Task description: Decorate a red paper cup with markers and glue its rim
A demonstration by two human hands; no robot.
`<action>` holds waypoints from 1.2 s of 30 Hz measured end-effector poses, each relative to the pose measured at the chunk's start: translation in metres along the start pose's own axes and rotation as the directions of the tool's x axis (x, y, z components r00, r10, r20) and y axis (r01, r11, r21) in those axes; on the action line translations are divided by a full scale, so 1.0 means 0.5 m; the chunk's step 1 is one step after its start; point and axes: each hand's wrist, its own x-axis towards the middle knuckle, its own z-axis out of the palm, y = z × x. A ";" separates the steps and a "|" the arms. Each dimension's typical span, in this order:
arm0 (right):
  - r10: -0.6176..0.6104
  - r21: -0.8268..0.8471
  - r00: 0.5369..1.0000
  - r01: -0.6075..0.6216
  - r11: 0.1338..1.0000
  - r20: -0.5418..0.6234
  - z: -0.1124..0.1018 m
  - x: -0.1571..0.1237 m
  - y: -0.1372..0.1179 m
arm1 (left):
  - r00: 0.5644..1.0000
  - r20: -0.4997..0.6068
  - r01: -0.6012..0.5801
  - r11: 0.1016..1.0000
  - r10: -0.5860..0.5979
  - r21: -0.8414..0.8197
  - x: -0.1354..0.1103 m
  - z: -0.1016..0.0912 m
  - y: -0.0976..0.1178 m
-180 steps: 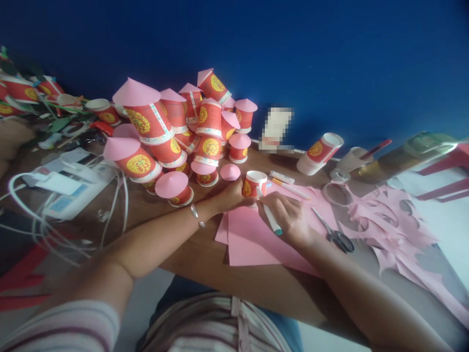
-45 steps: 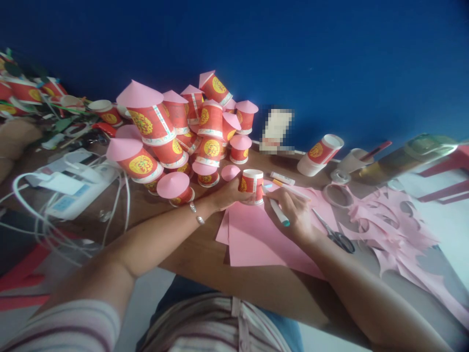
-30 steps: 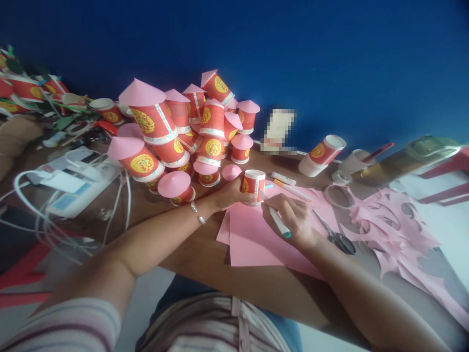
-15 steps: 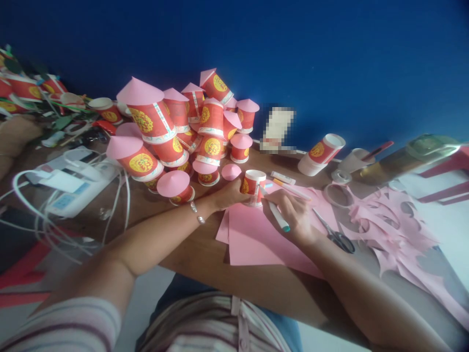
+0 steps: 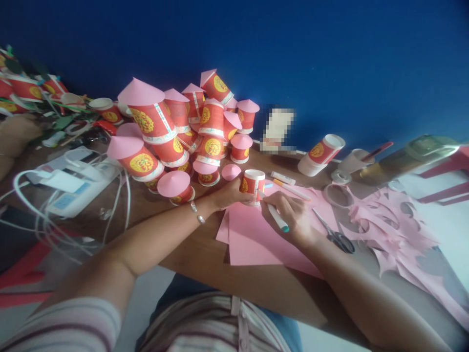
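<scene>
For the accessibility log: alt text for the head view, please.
The left hand steadies a red paper cup standing on pink paper while the right hand holds a marker against its base. Pink-capped cups are piled behind; scissors lie nearby.

- A heap of red cups (image 5: 176,132) capped with pink cones stood piled against the blue wall (image 5: 330,58).
- Scissors (image 5: 335,233) lay on the brown surface (image 5: 205,254), near a tape ring (image 5: 325,194).
- Cut pink scraps (image 5: 388,220) spread at the right.
- A white corded device (image 5: 73,193) sat at the left.
- A lone cup (image 5: 322,152) lay tipped near the wall.
</scene>
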 end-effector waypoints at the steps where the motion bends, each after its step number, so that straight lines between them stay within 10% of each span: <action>1: -0.002 0.000 1.000 0.002 1.000 0.007 0.000 0.000 -0.001 | 1.000 0.006 -0.004 1.000 0.004 -0.004 0.000 -0.001 0.000; 36: -0.020 0.003 1.000 0.020 1.000 -0.014 0.003 -0.003 0.003 | 1.000 0.026 -0.014 1.000 0.014 -0.007 0.000 0.005 0.009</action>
